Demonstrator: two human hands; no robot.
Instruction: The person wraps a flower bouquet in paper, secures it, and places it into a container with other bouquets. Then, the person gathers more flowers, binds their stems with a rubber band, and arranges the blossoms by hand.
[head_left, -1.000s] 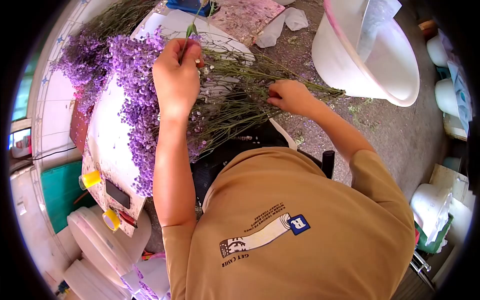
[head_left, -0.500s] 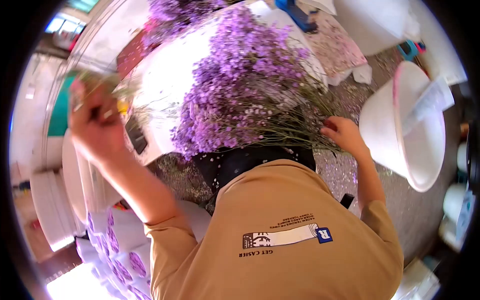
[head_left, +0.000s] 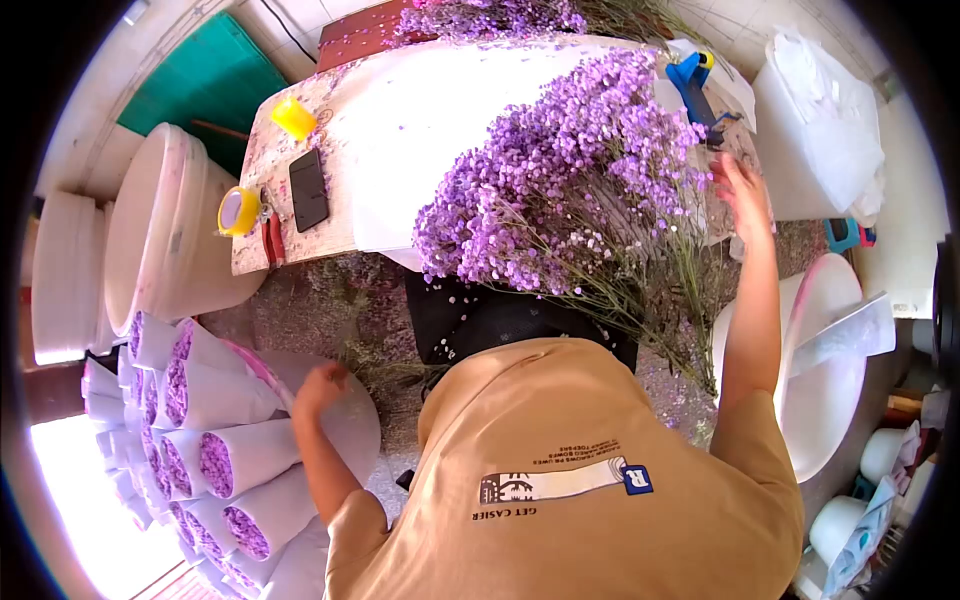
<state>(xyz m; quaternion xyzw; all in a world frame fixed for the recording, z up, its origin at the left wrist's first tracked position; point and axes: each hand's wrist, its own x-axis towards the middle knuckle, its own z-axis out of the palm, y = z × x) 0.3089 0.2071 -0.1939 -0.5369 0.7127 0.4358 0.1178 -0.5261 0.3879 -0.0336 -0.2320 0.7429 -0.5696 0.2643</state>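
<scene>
A large pile of purple small-bloomed flowers (head_left: pixel 560 190) lies across the near right part of the table, its green stems hanging over the front edge. My right hand (head_left: pixel 742 195) is raised at the right side of the pile, fingers apart and holding nothing, just below a blue tape dispenser (head_left: pixel 692 95). My left hand (head_left: pixel 322 388) is low at the left, beside a grey tub (head_left: pixel 350 420). Its fingers look curled, somewhat blurred, with thin green flower stems (head_left: pixel 395 374) reaching out from them toward my body.
On the table's left lie a phone (head_left: pixel 309 190), yellow tape (head_left: pixel 293 118), another tape roll (head_left: pixel 238 211) and red-handled pruners (head_left: pixel 272 238). Many paper-wrapped bouquets (head_left: pixel 225 460) are stacked lower left. White tubs (head_left: pixel 150 230) stand left; another bin (head_left: pixel 830 380) is right. Plant scraps cover the floor.
My left hand has swung from above the table's left side down beside the grey tub. My right hand has left the stems and risen. The flower pile has shifted right, and the view has turned.
</scene>
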